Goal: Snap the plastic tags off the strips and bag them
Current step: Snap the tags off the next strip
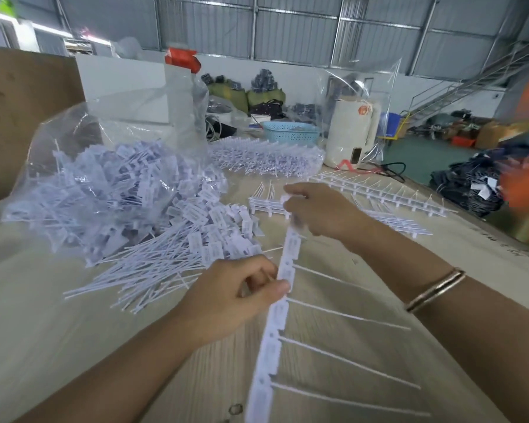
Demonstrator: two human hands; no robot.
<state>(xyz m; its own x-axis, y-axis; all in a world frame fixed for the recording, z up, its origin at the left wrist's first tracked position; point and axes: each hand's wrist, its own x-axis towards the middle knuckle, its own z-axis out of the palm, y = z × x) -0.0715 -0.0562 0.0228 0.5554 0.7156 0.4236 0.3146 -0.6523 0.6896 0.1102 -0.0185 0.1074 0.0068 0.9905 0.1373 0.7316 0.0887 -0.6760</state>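
The person holds one strip [283, 288] of white plastic tags taut above the desk [58, 346], probably so a single tag can be bent against its neighbours and snapped free; the right hand [315, 212] grips the strip's far end with curled fingers, while the left hand [242, 288] pinches a tag midway between thumb and forefinger; thin stiff tails jut rightward from the strip like comb teeth. Loose tags [171, 239], flat rectangular heads on slender stems, lie heaped on the left, spilling from the mouth of a crinkled clear bag [74, 141], kept close for dropping them in; further strips [379, 190] wait beyond the hands, within reach.
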